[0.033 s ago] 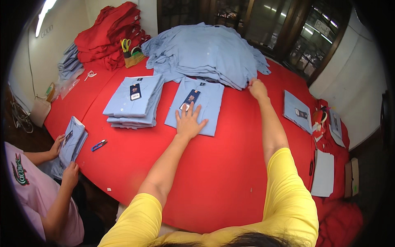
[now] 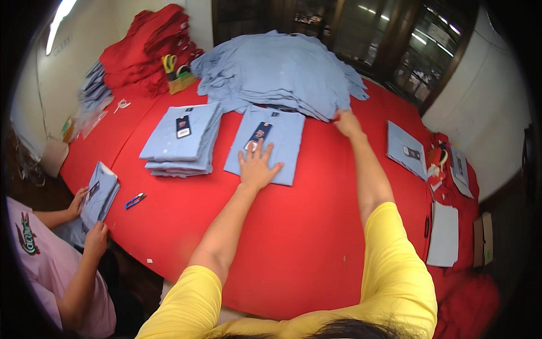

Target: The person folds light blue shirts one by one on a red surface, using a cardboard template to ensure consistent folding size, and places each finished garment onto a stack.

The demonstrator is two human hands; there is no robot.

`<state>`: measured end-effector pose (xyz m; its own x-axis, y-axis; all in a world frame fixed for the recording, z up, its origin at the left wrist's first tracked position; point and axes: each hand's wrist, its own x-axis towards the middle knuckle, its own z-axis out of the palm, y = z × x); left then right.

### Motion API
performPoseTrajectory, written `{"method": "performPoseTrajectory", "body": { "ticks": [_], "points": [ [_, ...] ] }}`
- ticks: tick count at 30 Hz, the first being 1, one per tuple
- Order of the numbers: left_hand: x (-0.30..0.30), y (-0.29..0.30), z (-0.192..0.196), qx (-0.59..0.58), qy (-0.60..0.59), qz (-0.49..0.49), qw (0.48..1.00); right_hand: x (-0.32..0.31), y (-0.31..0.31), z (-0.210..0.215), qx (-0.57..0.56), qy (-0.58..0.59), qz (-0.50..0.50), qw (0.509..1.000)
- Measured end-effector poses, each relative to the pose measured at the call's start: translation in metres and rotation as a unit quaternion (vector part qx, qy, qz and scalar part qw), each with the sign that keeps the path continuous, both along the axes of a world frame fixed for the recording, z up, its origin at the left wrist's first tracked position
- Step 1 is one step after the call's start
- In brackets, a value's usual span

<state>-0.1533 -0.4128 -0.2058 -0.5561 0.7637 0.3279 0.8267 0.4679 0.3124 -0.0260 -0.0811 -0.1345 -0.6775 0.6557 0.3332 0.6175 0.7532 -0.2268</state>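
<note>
At the far left a co-worker's hands (image 2: 87, 217) hold a folded blue shirt. A stack of folded blue shirts (image 2: 180, 138) lies on the red table (image 2: 293, 237). The left hand (image 2: 257, 164) presses flat, fingers spread, on the single folded shirt (image 2: 265, 144) mid-table. The right hand (image 2: 345, 121) grasps the edge of the heap of unfolded blue shirts (image 2: 282, 70).

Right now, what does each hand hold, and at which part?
Left hand lies flat on the folded blue shirt, holding nothing. Right hand grips the blue pile's near edge.

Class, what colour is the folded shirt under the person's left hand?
Light blue folded shirt, head view.
</note>
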Motion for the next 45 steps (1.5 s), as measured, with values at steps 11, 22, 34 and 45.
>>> {"method": "performPoseTrajectory", "body": {
  "ticks": [11,22,34,45],
  "points": [
    [0.007,-0.006,0.002,-0.011,0.014,0.0,1.0,-0.053,-0.024,-0.046,-0.013,0.213,-0.148,0.966],
    [0.009,-0.008,0.046,-0.097,0.164,-0.015,0.982,0.164,-0.07,0.095,0.264,0.135,-0.041,0.954],
    [0.179,-0.064,0.001,0.14,-0.218,-0.073,0.963,0.421,-0.33,0.016,-0.172,-0.016,0.054,0.984],
    [0.227,0.001,0.016,0.238,-0.319,-0.023,0.917,0.316,-0.175,-0.05,-0.106,0.185,0.076,0.974]
  ]
}}
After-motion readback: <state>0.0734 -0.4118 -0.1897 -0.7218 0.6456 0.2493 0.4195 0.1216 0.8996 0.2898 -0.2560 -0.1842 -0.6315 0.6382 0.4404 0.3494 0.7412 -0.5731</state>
